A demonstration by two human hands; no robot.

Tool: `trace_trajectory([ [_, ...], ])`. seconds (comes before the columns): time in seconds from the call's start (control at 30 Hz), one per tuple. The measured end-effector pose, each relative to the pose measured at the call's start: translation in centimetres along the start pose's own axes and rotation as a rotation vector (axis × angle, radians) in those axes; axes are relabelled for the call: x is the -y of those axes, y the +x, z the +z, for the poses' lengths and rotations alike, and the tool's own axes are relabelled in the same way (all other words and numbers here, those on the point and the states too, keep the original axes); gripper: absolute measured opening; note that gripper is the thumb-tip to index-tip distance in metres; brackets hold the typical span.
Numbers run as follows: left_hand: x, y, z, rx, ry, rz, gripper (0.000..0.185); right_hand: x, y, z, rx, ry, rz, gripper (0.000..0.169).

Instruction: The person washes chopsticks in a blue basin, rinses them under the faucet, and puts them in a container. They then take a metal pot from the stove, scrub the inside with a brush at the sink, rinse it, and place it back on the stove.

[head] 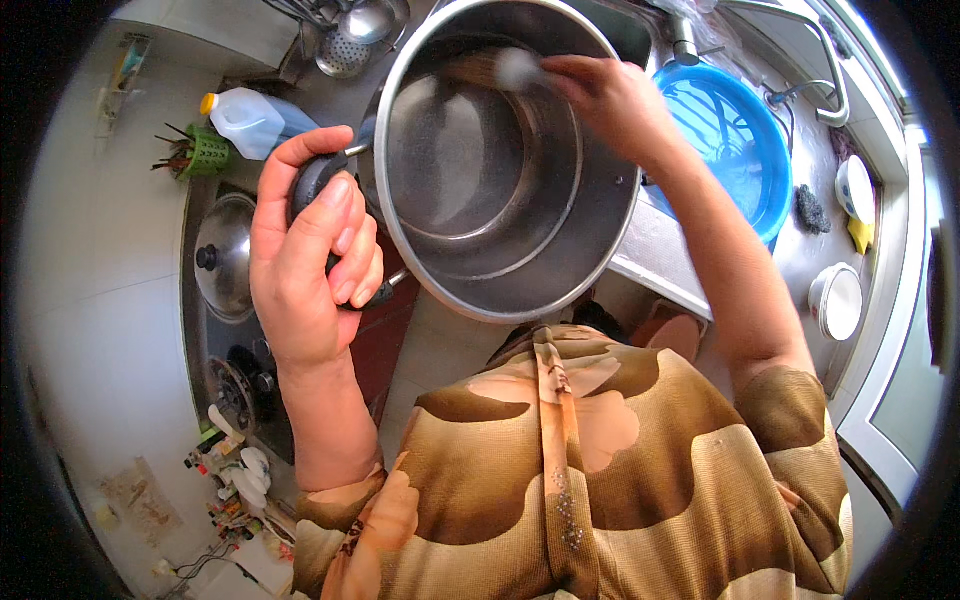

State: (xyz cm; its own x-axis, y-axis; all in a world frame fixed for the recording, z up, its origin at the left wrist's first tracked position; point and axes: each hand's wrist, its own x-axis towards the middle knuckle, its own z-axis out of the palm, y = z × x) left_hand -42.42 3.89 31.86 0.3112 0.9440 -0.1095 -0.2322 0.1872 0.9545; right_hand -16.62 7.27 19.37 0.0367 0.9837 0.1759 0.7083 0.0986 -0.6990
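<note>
A large, deep metal pot (pixel 457 157) is tilted so that its mouth faces me. My left hand (pixel 307 240) is wrapped around its black side handle (pixel 310 187). My right hand (pixel 611 105) reaches over the far right part of the rim into the pot. In its fingers is a blurred brush-like scrubber with a pale knob (pixel 517 70) and brown bristles (pixel 474 69), close to the inner wall. Motion blur hides whether the bristles touch the metal. The pot's inside looks wet and shiny.
Right of the pot, a blue basin (pixel 780 161) holds water under a faucet (pixel 684 45). A dark scouring pad (pixel 812 210) and white bowls (pixel 836 300) lie farther right. At left are a plastic jug (pixel 251 124), a green utensil holder (pixel 206 152) and a lidded pan (pixel 229 259) on the stove.
</note>
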Motion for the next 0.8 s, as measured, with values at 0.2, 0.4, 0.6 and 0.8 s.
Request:
trace_trajectory([
  [0.2,0.5,-0.2,-0.6,-0.041,-0.001,0.012,0.028,4.3,-4.5,1.0,0.59,0.245,-0.09,0.025],
  [0.4,0.5,0.0,0.5,-0.008,0.016,0.007,0.029,-2.8,-2.0,0.0,0.287,-0.243,0.124,0.018],
  [0.6,-0.1,-0.4,0.2,-0.001,0.063,0.016,0.029,5.3,-1.4,1.2,0.222,0.109,-0.227,0.019],
  [0.8,0.1,0.0,1.0,-0.017,-0.009,0.033,0.029,0.3,-3.9,0.6,0.647,-0.405,-0.032,0.02],
])
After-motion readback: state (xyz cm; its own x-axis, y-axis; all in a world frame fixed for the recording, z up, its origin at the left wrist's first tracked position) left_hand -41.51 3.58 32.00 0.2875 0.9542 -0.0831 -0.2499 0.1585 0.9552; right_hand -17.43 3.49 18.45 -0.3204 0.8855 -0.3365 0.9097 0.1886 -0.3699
